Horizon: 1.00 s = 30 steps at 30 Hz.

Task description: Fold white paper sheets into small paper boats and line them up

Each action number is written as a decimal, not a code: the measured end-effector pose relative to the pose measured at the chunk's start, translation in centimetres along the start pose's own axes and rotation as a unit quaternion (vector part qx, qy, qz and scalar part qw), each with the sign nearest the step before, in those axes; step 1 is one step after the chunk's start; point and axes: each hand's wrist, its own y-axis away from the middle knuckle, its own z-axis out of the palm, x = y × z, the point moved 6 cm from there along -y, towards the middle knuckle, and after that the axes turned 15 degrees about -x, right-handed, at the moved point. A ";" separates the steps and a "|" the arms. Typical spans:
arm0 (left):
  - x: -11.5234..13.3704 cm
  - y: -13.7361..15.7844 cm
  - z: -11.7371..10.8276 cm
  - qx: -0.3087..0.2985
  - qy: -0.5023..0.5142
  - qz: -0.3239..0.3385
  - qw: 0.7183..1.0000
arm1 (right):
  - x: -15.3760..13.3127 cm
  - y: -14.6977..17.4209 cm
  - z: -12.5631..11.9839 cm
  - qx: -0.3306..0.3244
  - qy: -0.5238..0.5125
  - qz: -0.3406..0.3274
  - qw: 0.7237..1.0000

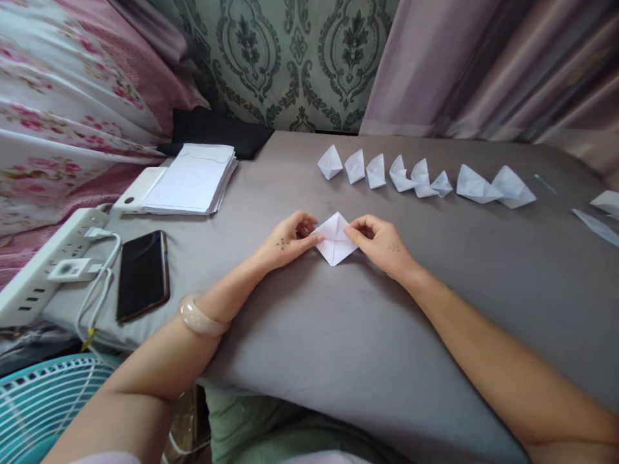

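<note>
In the head view, the folded white paper diamond [334,243] sits at the middle of the near part of a grey cloth surface [300,348], between the person's two hands; whether it rests on the cloth or is held just above it, I cannot tell. The left hand [289,241] pinches the left corner, its thumb along the front face and its fingers curled behind; the right hand [382,243] has a matching narrow pinch at the right, thumb pressed on the face near the upper right edge. Creases cross near the diamond's middle. It should be very light, and springy where layers overlap, stiffer along the creases than across the flat faces; likely a little slick, and easy to dent or tear if squeezed hard. The side corners look like the best hold, with light thumb pressure, leaving the middle uncrushed. Beyond it stands a row of folded paper shapes [422,177], hollow-looking and probably easier to crush than the diamond. To the left lie a stack of white sheets [188,180] and a phone [142,276], both well apart from the hands.
</note>
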 end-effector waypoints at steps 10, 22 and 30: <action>1.6 2.0 -0.1 0.061 0.300 0.027 0.951 | -3.8 2.0 2.5 -0.007 -0.059 -0.055 0.997; 0.8 2.1 -0.1 0.056 0.367 -0.023 0.928 | -2.8 2.4 3.4 -0.064 -0.192 0.019 0.979; 0.8 2.3 -0.2 0.067 0.362 -0.020 0.929 | -2.2 2.2 3.7 -0.142 -0.221 0.051 0.963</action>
